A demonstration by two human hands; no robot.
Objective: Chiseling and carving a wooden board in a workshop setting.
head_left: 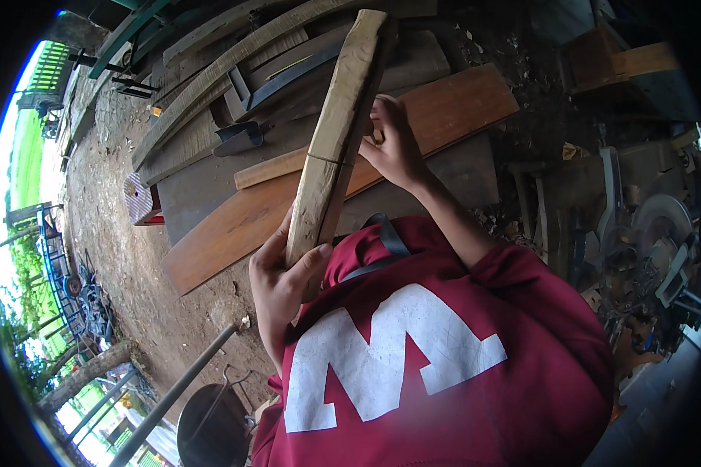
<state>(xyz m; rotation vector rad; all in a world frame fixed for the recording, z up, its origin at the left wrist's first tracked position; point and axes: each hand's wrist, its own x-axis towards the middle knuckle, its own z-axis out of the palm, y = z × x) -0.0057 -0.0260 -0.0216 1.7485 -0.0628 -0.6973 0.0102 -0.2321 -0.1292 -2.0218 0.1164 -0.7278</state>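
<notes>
My left hand (282, 282) grips the near end of a long pale wooden plank (333, 136), held close to my red shirt (436, 366) with its far end pointing away from me. Partway up the plank, my right hand (393, 140) presses against its right edge with the fingers pinched together. Whether something small sits between those fingers cannot be made out. A pencil line or cut crosses the plank just below the right hand.
A wide reddish-brown board (241, 226) lies on a grey work surface with more planks (210, 78) stacked behind it. A circular saw and tools (658, 233) crowd the right. Bare dirt ground (125, 233) and a metal pipe (179, 389) lie on the left.
</notes>
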